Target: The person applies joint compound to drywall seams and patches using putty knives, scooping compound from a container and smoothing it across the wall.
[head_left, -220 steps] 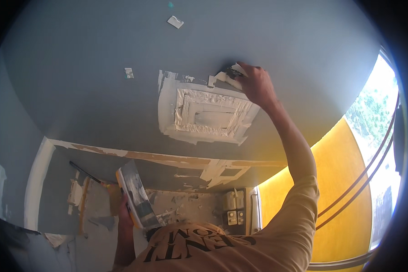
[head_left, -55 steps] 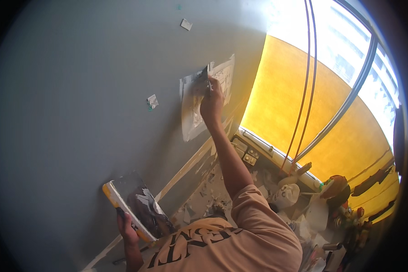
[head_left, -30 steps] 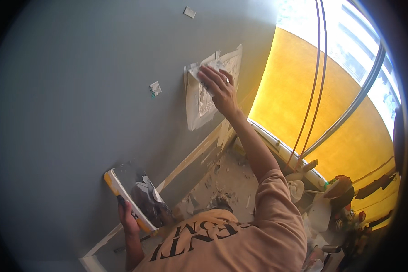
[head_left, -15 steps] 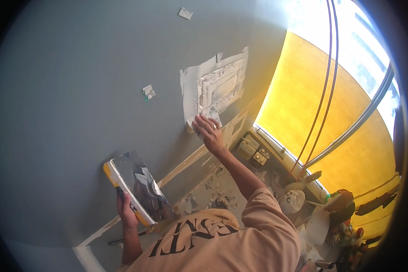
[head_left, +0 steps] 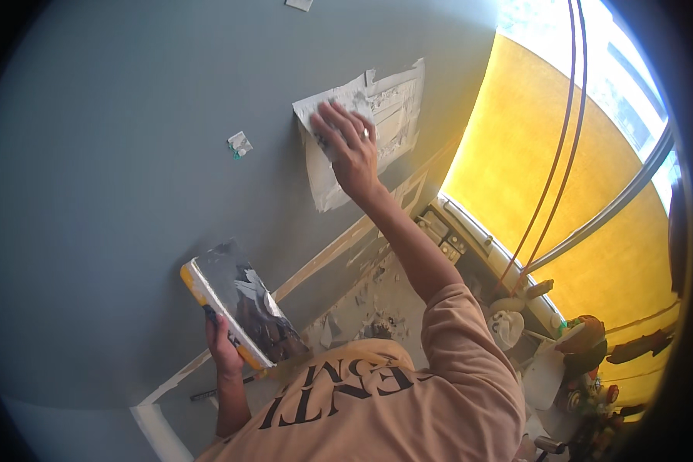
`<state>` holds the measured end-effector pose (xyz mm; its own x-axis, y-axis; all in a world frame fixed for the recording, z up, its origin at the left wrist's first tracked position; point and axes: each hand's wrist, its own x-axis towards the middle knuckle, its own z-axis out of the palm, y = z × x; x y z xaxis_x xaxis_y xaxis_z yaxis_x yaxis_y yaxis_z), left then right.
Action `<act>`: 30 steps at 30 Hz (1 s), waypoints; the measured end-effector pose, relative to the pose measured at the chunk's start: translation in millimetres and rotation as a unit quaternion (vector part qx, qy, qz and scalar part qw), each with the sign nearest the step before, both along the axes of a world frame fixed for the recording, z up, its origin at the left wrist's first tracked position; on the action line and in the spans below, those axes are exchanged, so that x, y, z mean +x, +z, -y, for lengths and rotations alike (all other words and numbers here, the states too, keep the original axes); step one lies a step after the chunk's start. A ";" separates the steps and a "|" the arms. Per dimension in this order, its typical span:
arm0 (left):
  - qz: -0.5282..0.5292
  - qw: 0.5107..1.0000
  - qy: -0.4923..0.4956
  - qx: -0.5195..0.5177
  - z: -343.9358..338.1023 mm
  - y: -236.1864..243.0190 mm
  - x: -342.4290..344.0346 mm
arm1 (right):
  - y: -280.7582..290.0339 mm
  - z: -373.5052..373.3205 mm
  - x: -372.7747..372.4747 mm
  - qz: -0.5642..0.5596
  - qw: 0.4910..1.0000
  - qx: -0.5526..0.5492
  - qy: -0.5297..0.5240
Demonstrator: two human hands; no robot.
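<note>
My left hand (head_left: 225,350) grips the yellow-and-black handle of a wide putty spatula (head_left: 242,296). White filler is smeared on its dark metal blade. My right hand (head_left: 349,146), with a ring on one finger, presses a flat, filler-smeared scraper (head_left: 316,115) against the wall. Its fingers hide much of the scraper. Beneath it lies a patch of white filler (head_left: 323,185) on the grey wall, at the patch's upper left corner. To the right, the filler (head_left: 396,115) is rough, with rectangular ridges.
A small whitish patch (head_left: 239,143) marks the wall on the left. A bare strip (head_left: 331,250) runs diagonally below the filler. Debris (head_left: 369,323) litters the floor. Yellow sheeting (head_left: 508,138), hanging cords (head_left: 562,146) and a cluttered pile (head_left: 581,354) are on the right.
My right hand has moved up and slightly left, with the scraper, from the filler patch's lower edge to its upper left. My left hand still holds the spatula. The view has shifted slightly.
</note>
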<state>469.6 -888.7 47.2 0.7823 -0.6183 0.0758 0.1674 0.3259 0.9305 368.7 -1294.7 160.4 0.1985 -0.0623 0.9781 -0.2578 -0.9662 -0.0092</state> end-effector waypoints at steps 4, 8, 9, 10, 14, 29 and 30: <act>-0.023 0.997 0.070 0.016 -8.0 -15.1 8.7 | -114.7 -10.0 0.0 -0.089 0.995 0.049 0.002; 0.002 0.998 0.057 0.026 -10.1 -10.7 8.5 | -222.3 -23.6 -14.2 -0.127 0.986 0.108 0.018; 0.004 0.998 0.051 0.024 -4.3 -8.9 6.8 | -241.4 -21.9 -20.7 -0.132 0.983 0.128 0.015; 0.017 0.999 0.038 0.031 -4.0 -2.3 5.9 | -249.9 -26.4 -22.1 -0.133 0.979 0.153 0.019; 0.031 0.999 0.000 0.037 11.5 14.0 -12.5 | -233.5 -42.7 -52.4 -0.171 0.970 0.175 0.011; -0.006 0.995 -0.097 0.032 91.1 3.2 -44.7 | -214.0 147.4 -120.9 0.186 0.857 0.476 -0.072; -0.005 0.995 -0.093 0.038 83.1 1.5 -40.1 | -212.5 160.6 -113.9 0.183 0.860 0.468 -0.094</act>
<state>429.5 -971.8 48.8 0.6538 -0.7565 0.0162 0.2282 0.2175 0.9490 254.7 -1455.3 -52.1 -0.2120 -0.8526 0.4777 -0.2230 -0.4337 -0.8730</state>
